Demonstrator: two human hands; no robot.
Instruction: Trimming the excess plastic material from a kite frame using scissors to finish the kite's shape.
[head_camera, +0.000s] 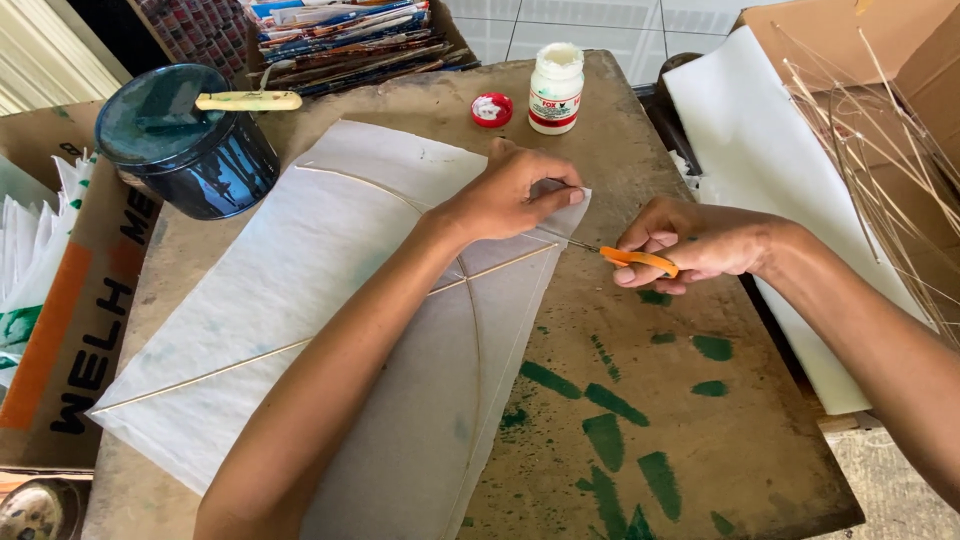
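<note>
1. Kite: white tissue sheet with thin sticks, lying flat across the left half of the table, one corner toward the glue bottle.
2. Left hand: pressed down on the kite's far corner, fingers pinched narrow on the paper edge beside the spine stick.
3. Right hand: closed round orange-handled scissors, blades aimed at that same corner; tips too thin to tell whether touching paper or stick.
4. Handling, judged: very light, paper soft and easily torn or creased; sticks springy yet brittle, likely to snap if bent sharply.
5. Hold, judged: best pinned flat with fingertips close to the cut, over a stick rather than bare paper; lifting safest at the crossing of the sticks, never by a loose paper edge.
6. Risk, judged: any tug by the scissors could rip the tissue away from a glued stick.
7. Nearby: red cap beside the bottle, dark tin with a brush handle laid across it, loose sticks in a box at right, white sheet under them.
</note>
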